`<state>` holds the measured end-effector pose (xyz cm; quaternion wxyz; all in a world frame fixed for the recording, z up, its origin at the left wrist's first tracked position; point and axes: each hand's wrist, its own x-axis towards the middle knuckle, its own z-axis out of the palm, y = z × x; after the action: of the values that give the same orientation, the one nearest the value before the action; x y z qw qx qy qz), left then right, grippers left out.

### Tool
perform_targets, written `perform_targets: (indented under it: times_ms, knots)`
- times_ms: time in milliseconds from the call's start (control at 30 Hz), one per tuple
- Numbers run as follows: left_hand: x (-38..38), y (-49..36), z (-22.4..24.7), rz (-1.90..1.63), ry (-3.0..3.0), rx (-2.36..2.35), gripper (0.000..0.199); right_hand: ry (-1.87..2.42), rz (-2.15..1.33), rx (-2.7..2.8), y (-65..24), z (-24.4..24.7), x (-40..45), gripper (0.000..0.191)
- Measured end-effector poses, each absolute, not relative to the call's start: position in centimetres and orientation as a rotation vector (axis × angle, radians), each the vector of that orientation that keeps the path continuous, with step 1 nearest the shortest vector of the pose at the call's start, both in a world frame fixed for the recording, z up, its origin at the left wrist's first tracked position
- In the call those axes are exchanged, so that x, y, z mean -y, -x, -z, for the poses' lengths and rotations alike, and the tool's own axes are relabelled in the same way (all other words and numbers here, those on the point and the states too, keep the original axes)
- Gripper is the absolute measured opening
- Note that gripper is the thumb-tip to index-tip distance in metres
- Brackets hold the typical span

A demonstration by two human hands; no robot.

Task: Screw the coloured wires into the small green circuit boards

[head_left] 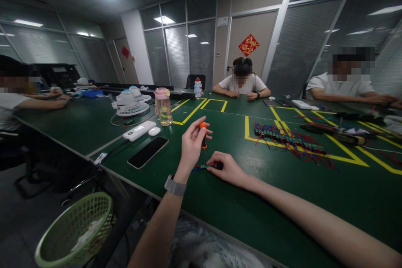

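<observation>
My left hand (191, 142), a grey-banded watch on its wrist, is closed around the orange and black handle of a screwdriver (203, 129). The screwdriver stands nearly upright, its thin shaft pointing down at a small green circuit board (204, 166) with coloured wires. My right hand (226, 168) rests on the table with thumb and index finger pinching the board's right side. Whether the tip touches the board is too small to tell. Left of my hands lies a black-screened phone (148, 152).
Bundled small boards with red and blue wires (289, 138) lie to the right on the green table (251, 209). A drink bottle (163, 106), white power bank (139, 130) and fans (131, 102) stand left. A green basket (44, 240) sits below the edge. Several people work around the table.
</observation>
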<state>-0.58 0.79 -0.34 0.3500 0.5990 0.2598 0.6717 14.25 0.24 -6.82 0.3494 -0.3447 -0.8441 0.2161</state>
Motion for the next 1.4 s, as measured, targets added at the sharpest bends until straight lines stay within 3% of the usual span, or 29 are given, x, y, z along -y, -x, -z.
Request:
perform_targets:
  times_ms: [167, 367, 567, 867, 1067, 1233, 1400]
  knots:
    - [-0.41, 0.59, 0.21, -1.913, -1.681, -0.846, 0.019, 0.904, -0.561, 2.188, -14.20, 6.42, -0.06, 0.007]
    - [-0.74, 0.54, 0.32, -1.607, -1.485, -0.501, 0.032, 0.910, -0.551, 2.186, -14.17, 6.35, -0.07, 0.007]
    - [-0.93, 0.63, 0.53, -1.702, -1.535, -0.568, 0.018, 0.889, -0.544, 2.194, -14.27, 6.62, -0.19, 0.007]
    - [-1.13, 0.42, 0.72, -1.699, -1.500, -0.568, 0.036, 0.902, -0.534, 2.198, -14.17, 6.39, 0.03, 0.006]
    - [-1.13, 0.89, 0.75, -1.962, -1.556, -0.852, 0.020, 0.889, -0.543, 2.207, -14.31, 6.58, -0.08, 0.007]
    - [-1.14, 0.66, 0.60, -1.802, -1.451, -0.619, 0.033, 0.881, -0.545, 2.209, -14.31, 6.62, -0.12, 0.007]
    - [-0.93, 0.68, 0.55, -1.826, -1.480, -0.692, 0.028, 0.879, -0.550, 2.210, -14.41, 6.88, -0.28, 0.007]
